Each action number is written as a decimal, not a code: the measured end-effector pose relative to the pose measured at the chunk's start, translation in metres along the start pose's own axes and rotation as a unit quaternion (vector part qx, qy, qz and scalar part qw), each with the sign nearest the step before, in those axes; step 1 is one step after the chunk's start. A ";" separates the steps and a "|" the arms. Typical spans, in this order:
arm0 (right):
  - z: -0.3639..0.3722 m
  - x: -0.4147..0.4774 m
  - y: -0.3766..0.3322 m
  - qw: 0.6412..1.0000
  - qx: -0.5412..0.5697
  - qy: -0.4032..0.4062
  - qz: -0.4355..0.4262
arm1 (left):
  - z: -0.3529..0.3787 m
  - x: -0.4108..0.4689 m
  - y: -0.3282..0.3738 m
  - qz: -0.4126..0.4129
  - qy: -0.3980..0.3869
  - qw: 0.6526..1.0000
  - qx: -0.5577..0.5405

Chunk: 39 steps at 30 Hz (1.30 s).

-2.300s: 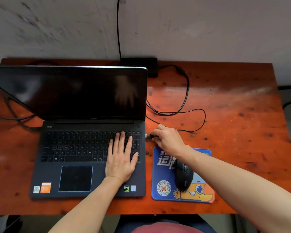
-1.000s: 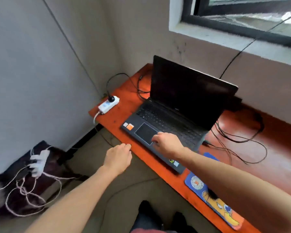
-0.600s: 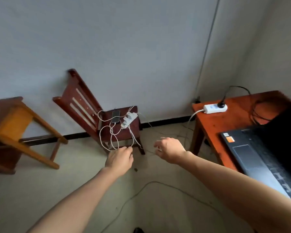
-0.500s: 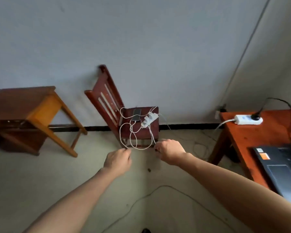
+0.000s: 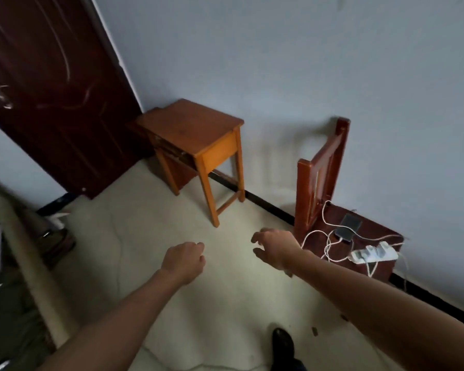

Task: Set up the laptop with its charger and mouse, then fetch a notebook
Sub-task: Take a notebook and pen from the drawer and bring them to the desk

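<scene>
Pale floor (image 5: 134, 236), grey wall (image 5: 279, 62), wooden table (image 5: 190, 127), chair (image 5: 322, 162), left hand (image 5: 184, 261), right hand (image 5: 275, 247)

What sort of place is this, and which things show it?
Probably a plain room in a home or dormitory: a dark wooden door, a small wooden table against the wall, and a chair holding a plugged-in phone.

Open floor (image 5: 145, 236) lies ahead; small table (image 5: 188, 124) and chair (image 5: 306, 188) line the wall (image 5: 279, 49).
</scene>
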State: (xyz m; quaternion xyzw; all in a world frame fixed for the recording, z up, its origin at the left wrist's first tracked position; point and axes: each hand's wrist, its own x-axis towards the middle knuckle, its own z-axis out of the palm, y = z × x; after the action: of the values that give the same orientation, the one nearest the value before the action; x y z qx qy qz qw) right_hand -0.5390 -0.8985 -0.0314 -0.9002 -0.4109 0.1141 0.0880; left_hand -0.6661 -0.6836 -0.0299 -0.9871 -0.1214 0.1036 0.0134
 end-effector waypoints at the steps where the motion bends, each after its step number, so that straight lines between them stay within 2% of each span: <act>1: -0.003 0.024 -0.001 1.000 -0.003 -0.006 -0.016 | -0.001 0.011 -0.013 -0.023 0.000 1.000 -0.007; 7: -0.040 0.176 -0.018 0.993 -0.026 -0.023 -0.114 | -0.019 0.071 -0.082 -0.152 0.034 0.985 -0.068; 14: -0.043 0.329 -0.100 0.972 -0.043 -0.031 -0.229 | -0.025 0.093 -0.195 -0.287 0.048 0.952 -0.093; 15: -0.035 0.365 -0.122 0.967 -0.049 -0.025 -0.248 | -0.022 0.103 -0.230 -0.304 0.053 0.946 -0.094; 19: -0.022 0.441 -0.166 0.960 -0.070 -0.014 -0.271 | -0.022 0.129 -0.304 -0.324 0.044 0.941 -0.087; 27: -0.037 0.611 -0.258 0.974 -0.040 0.013 -0.223 | -0.066 0.199 -0.488 -0.320 0.065 0.942 -0.075; 33: -0.031 0.723 -0.291 0.977 -0.035 -0.003 -0.209 | -0.069 0.276 -0.585 -0.315 0.040 0.944 -0.088; 39: 0.000 0.867 -0.302 0.982 -0.030 -0.037 -0.182 | -0.057 0.390 -0.681 -0.298 0.014 0.949 -0.104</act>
State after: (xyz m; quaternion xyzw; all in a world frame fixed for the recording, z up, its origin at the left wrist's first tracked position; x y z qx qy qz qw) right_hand -0.2044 -0.0447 -0.0701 -0.8077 -0.5741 0.1176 0.0652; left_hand -0.4452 0.0721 -0.0175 -0.9034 -0.4196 0.0677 -0.0569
